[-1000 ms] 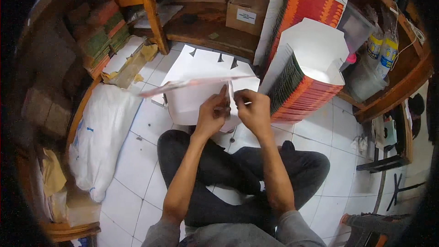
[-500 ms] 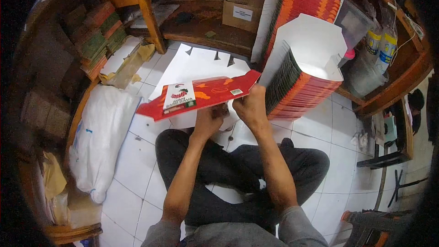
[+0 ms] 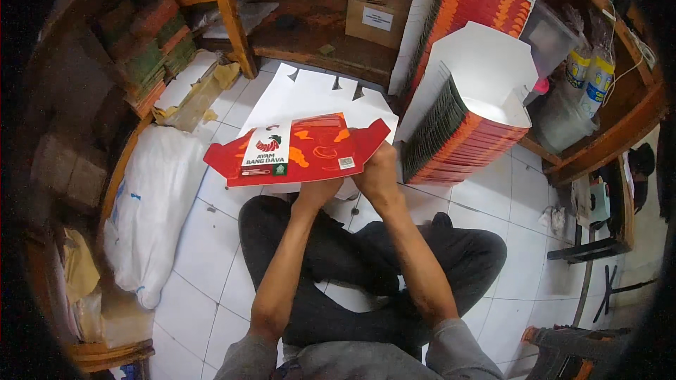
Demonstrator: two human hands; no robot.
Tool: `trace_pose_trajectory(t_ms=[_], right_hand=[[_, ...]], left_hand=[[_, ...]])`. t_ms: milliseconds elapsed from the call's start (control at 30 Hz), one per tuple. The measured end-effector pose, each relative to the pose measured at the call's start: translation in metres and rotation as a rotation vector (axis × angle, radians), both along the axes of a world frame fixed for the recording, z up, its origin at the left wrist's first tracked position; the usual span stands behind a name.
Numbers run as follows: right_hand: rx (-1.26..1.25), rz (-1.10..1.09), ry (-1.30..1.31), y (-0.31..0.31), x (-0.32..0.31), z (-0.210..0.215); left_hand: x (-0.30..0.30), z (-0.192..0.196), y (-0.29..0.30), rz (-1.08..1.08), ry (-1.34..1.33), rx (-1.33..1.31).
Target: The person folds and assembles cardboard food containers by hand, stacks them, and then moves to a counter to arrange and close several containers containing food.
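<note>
A red cardboard food box with orange patterns and a white label panel is tilted in front of me, its printed side up. My right hand is closed on its right end, the fingers wrapped against the side flap. Under the near edge is my left hand, closed at the box, with its fingertips hidden behind the red panel. Beyond the box, flat white cardboard sheets with notched far edges lie on the floor.
To the right stand a nested stack of red and white boxes and, behind it, a taller stack. A white plastic sack lies on the left. Wooden shelving with cartons runs along the back. My crossed legs are below my hands.
The box has tipped so that more of its printed face shows, and its right end has come down slightly. My hands have shifted a little left with it, still holding on.
</note>
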State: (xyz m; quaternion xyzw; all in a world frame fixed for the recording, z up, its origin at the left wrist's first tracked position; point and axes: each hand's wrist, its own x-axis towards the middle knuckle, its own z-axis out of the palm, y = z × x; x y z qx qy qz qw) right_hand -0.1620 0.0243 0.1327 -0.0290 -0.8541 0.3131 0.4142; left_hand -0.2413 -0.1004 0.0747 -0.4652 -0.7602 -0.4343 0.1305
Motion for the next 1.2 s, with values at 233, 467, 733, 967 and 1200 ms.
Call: trace_pose_trajectory(t_ms=[233,467,733,967,1200], right_hand=[[-0.564,0.267,-0.090,0.023,0.001,0.007],[0.035,-0.313,-0.206,0.150,0.086,0.114],[0.305,-0.630,-0.512,0.306,0.133,0.224],[0.408,-0.507,-0.826,0.350,0.092,0.173],[0.381,-0.738,-0.800,0.332,0.109,0.152]], left_hand=[[0.019,0.016,0.005,-0.131,-0.428,-0.038],[0.118,0.200,-0.029,-0.614,-0.092,0.118],[0.025,0.164,0.154,-0.340,-0.420,0.008],[-0.006,0.162,0.249,0.121,-0.013,-0.250],[-0.011,0.151,0.247,0.010,-0.053,-0.161]])
